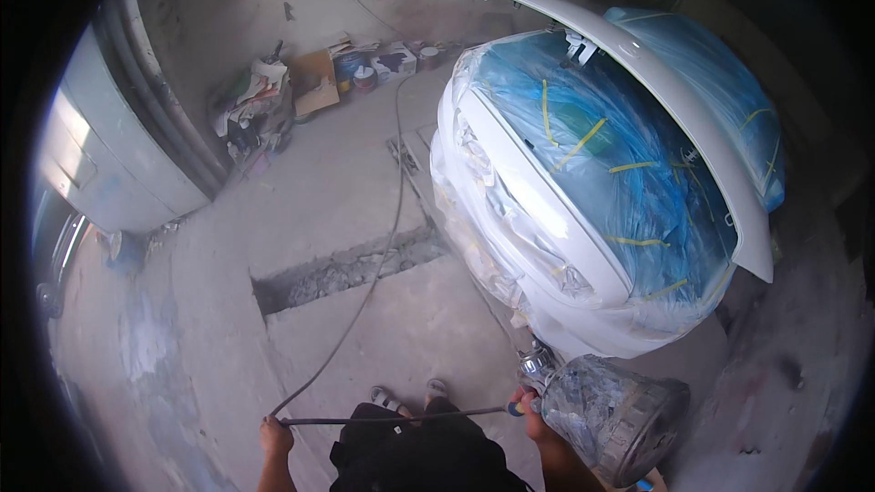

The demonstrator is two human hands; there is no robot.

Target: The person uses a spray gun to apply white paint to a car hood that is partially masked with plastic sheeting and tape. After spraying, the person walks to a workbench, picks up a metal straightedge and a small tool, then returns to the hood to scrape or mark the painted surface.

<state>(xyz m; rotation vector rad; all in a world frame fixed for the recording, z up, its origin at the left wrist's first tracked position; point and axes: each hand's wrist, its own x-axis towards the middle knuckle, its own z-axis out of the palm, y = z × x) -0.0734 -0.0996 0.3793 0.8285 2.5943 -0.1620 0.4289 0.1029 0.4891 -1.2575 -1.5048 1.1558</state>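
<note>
My right hand (527, 404) is closed around the handle of a spray gun (536, 364), whose large, paint-smeared cup (620, 415) sticks out to the right. A dark hose (392, 421) runs from the gun's base across my body. My left hand (276, 435) grips this hose at the lower left, and from there it trails away over the floor. Ahead to the right stands a car with a glossy white front panel (556, 205) and a raised white hood (674, 100). Blue masking film (638, 200) with yellow tape strips covers the engine bay.
A rubble-filled trench (355, 275) cuts the concrete floor ahead of my feet. Cardboard (314, 82), cans and a heap of scrap (255, 109) line the far wall. A grey metal door (128, 137) stands at the left. The hose crosses the trench.
</note>
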